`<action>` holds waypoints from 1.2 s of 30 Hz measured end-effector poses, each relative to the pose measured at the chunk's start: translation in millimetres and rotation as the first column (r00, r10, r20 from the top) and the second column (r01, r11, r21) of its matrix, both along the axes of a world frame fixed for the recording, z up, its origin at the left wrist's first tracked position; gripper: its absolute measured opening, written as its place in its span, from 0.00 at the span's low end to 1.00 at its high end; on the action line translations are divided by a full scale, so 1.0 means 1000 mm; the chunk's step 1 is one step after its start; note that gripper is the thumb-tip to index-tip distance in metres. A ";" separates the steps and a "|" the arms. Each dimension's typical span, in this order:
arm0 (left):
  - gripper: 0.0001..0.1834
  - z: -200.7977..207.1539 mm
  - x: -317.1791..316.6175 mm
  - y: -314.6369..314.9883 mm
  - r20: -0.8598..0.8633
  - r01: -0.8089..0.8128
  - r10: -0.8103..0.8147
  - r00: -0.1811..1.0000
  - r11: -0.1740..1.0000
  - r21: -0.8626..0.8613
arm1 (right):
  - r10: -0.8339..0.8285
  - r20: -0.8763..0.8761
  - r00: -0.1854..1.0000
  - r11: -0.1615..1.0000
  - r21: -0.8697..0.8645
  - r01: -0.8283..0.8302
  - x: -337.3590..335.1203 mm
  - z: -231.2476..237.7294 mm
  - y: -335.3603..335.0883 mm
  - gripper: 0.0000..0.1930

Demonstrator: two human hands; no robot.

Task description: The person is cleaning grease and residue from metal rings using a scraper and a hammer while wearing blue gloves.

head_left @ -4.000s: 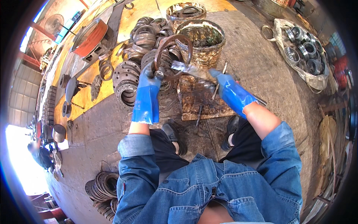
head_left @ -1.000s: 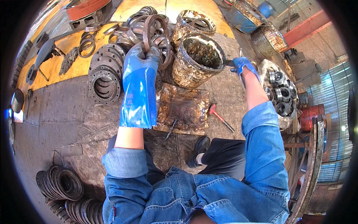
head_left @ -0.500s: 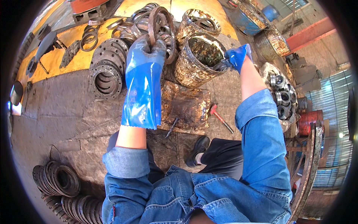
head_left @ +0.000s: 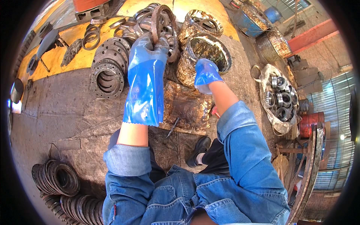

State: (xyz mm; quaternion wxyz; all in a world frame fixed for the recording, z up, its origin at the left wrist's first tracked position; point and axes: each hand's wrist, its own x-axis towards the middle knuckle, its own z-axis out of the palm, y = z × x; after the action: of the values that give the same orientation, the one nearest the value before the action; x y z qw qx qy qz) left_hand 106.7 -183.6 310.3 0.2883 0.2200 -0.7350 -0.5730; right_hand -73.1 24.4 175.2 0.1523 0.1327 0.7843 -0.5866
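Both hands wear blue rubber gloves. My left hand (head_left: pixel 148 52) grips a large brown metal ring (head_left: pixel 160 18), held upright by its lower edge in front of a heap of similar rings (head_left: pixel 142 23). My right hand (head_left: pixel 207 73) is at the near rim of a grease-smeared bucket (head_left: pixel 185 67), its glove covering part of the rim. The fingers of that hand are hidden, so I cannot see what they hold. Dark, shiny grease coats the bucket's inner wall. Behind it stands a second greasy bucket (head_left: pixel 187 28) with rings in it.
Flanged discs (head_left: pixel 108 77) overlap left of my left hand. Below the bucket lies a greasy sheet (head_left: pixel 183 108) with a dark bolt-like rod (head_left: pixel 173 127) on it; a red hammer (head_left: pixel 214 111) is mostly hidden. A sack of bearings (head_left: pixel 279 101) sits right. More rings (head_left: pixel 62 180) are stacked lower left.
My right hand has moved left, from the bucket's right side to its near rim, and now covers most of the hammer. My left hand still holds the ring in nearly the same place.
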 end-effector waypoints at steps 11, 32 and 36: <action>0.22 0.010 0.003 0.013 0.096 0.081 -0.068 0.993 0.987 -0.137 | 0.657 0.154 0.738 0.123 0.944 -0.306 0.076 0.065 0.054 0.21; 0.15 -0.048 -0.012 0.061 0.226 0.452 -0.393 0.891 0.808 -0.378 | -0.115 0.403 0.908 0.528 -0.750 0.400 0.132 0.093 0.099 0.08; 0.17 -0.050 -0.016 0.059 0.105 0.260 -0.243 0.964 0.800 -0.540 | -0.094 0.358 0.929 0.527 -0.774 0.352 0.112 0.097 0.091 0.08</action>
State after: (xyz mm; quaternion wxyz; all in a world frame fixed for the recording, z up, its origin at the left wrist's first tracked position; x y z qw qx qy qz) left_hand 90.2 -125.0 260.3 0.2493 0.0373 -0.8952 -0.3676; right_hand 39.1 115.4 271.9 0.2254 0.2248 0.3637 -0.8754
